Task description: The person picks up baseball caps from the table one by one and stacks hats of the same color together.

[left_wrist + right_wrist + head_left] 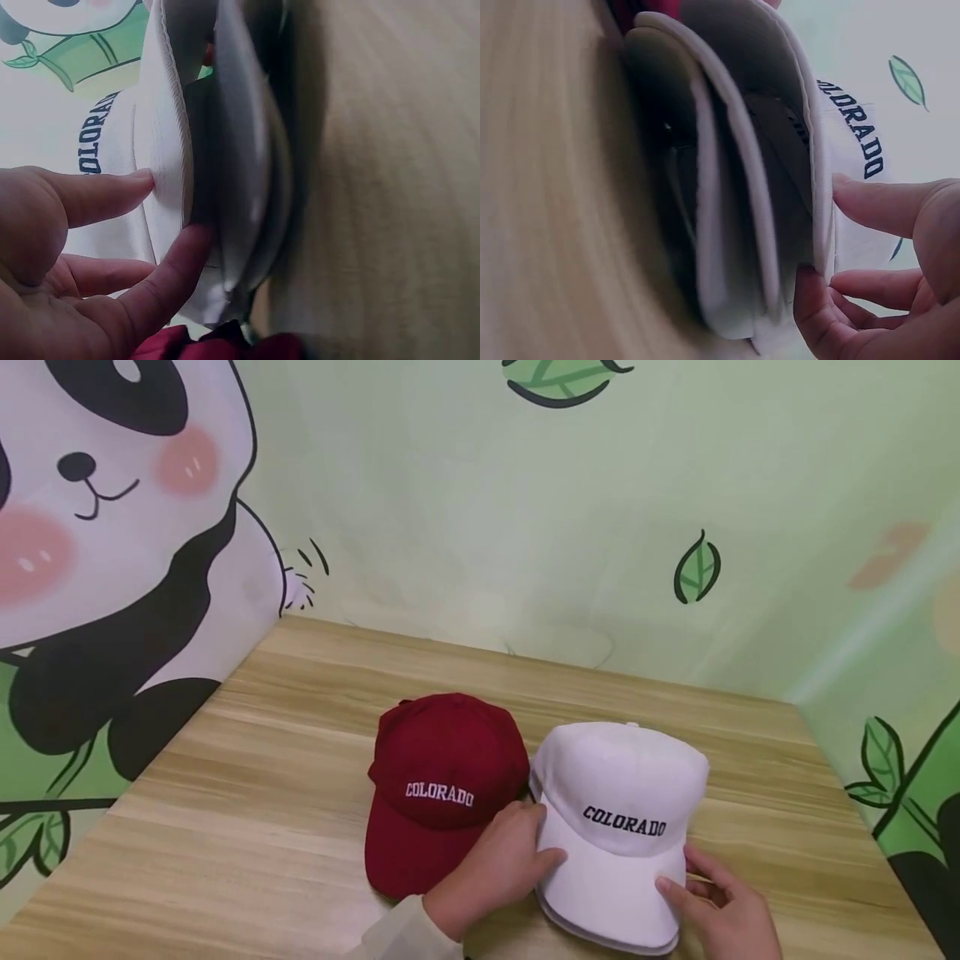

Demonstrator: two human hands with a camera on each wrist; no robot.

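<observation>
A white cap [622, 802] with dark COLORADO lettering faces me, its brim toward me. My left hand [506, 856] pinches the left side of its brim, thumb on top and fingers beneath. At the right side, my right hand [727, 902] pinches the same brim. In the right wrist view, further pale brims [731, 120] lie stacked under the top one, with a gap between, and the right hand's fingertips [810, 292] reach under the top brim. A dark red cap [453, 760] with white COLORADO lettering sits just left of the white one, partly covered by my left hand.
The caps stand on a wood-grain tabletop [247, 802]. Behind it rises a pale green wall [450, 527] printed with leaves, and a large panda picture [127, 527] fills the left side. The side wall [885, 693] bounds the table on the right.
</observation>
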